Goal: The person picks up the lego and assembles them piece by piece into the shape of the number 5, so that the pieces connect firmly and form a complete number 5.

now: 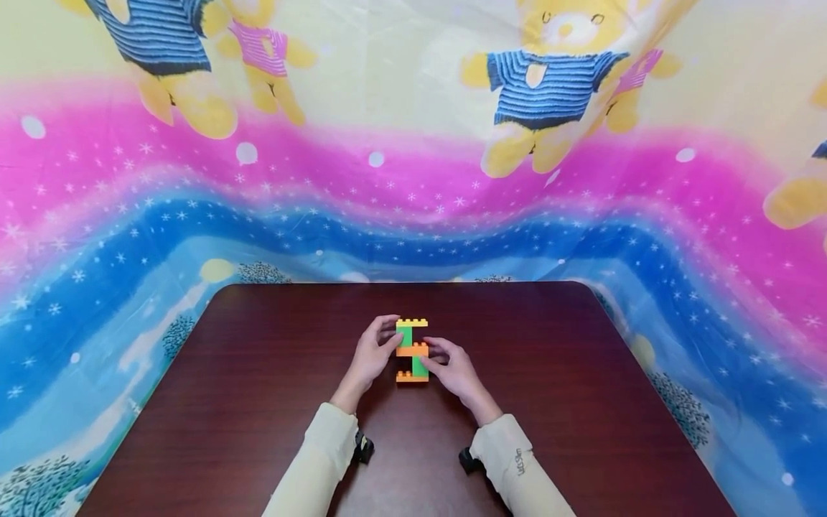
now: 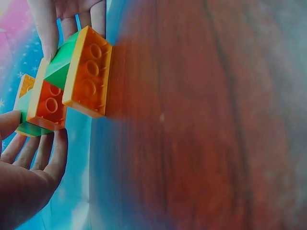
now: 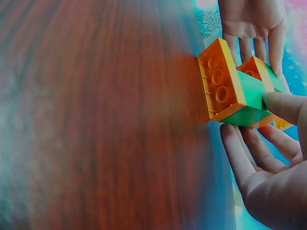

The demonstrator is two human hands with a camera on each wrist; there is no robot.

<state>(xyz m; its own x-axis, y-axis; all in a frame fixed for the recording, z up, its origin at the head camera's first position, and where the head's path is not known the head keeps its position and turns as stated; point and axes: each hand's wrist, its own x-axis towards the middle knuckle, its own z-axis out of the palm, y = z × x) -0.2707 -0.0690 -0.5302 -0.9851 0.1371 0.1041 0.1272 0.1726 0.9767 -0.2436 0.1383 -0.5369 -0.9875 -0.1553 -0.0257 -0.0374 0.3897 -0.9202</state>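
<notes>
A stack of building blocks (image 1: 412, 351) is held between both hands, its hollow undersides showing in the wrist views. From the top it runs yellow block (image 1: 412, 322), green block (image 1: 405, 336), orange block (image 1: 408, 351), second green block (image 1: 420, 366) and orange bottom block (image 2: 90, 72). The green ones sit at opposite ends, leaving gaps. My left hand (image 1: 372, 352) pinches the upper green block, thumb toward me. On the other side, my right hand (image 1: 457, 366) pinches the lower green block (image 3: 249, 91) between thumb and fingers.
A dark reddish-brown table (image 1: 258, 402) lies beneath the hands. Behind it hangs a patterned cloth (image 1: 388, 179) with bears and snowflakes. Each cream sleeve ends near a black wrist device, one at the left wrist (image 1: 365, 448) and one at the right (image 1: 470, 460).
</notes>
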